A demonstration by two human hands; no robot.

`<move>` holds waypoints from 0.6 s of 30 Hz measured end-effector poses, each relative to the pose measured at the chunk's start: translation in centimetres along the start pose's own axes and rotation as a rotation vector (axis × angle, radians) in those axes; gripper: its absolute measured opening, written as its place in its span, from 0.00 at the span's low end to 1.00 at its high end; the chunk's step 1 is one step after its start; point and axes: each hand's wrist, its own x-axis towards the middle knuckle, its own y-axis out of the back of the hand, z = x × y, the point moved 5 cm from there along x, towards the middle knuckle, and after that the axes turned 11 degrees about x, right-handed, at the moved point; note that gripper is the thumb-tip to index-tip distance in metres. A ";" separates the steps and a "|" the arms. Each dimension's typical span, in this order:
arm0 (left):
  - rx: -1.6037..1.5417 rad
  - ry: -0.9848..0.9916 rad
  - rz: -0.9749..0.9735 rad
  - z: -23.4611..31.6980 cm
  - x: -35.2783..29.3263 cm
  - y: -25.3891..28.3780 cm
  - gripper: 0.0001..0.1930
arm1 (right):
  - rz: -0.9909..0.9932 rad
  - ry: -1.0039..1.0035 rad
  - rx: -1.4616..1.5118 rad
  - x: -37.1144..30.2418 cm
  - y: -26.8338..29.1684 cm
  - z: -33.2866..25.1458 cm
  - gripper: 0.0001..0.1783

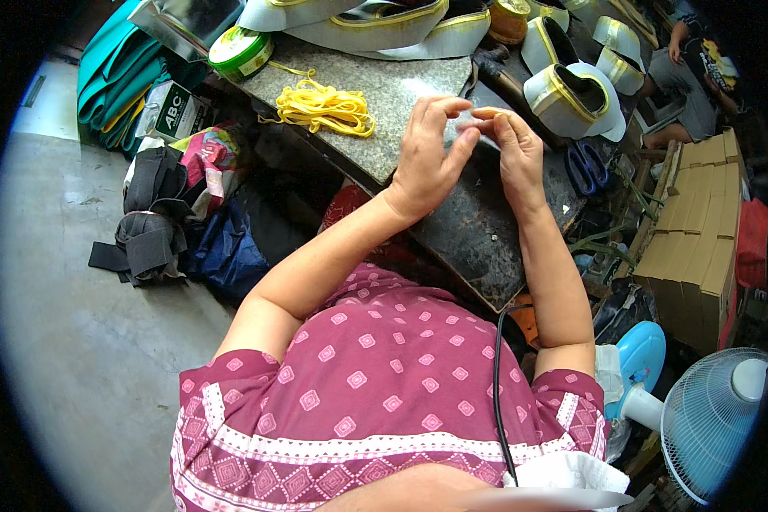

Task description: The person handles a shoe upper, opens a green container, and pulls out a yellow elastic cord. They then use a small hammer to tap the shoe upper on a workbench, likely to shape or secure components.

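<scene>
My left hand and my right hand are raised close together over the front of a dark worktable. The fingers of both curl inward, with the tips nearly meeting. A faint whitish, see-through bit shows between the fingertips, too small and blurred to name. To the left of my hands, a loose bundle of yellow cord lies on a speckled grey slab. Scissors with dark blue handles rest to the right of my right hand.
Grey shoe uppers with yellow edging crowd the table's far side. A round green-lidded tub stands at the slab's left corner. Stacked cardboard and a fan are at right; bags at left. Another person sits far right.
</scene>
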 end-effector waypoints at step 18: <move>-0.888 0.620 -0.116 -2.0 1.0 -7.3 0.15 | -0.202 0.015 -0.137 0.2 -1.5 0.8 0.63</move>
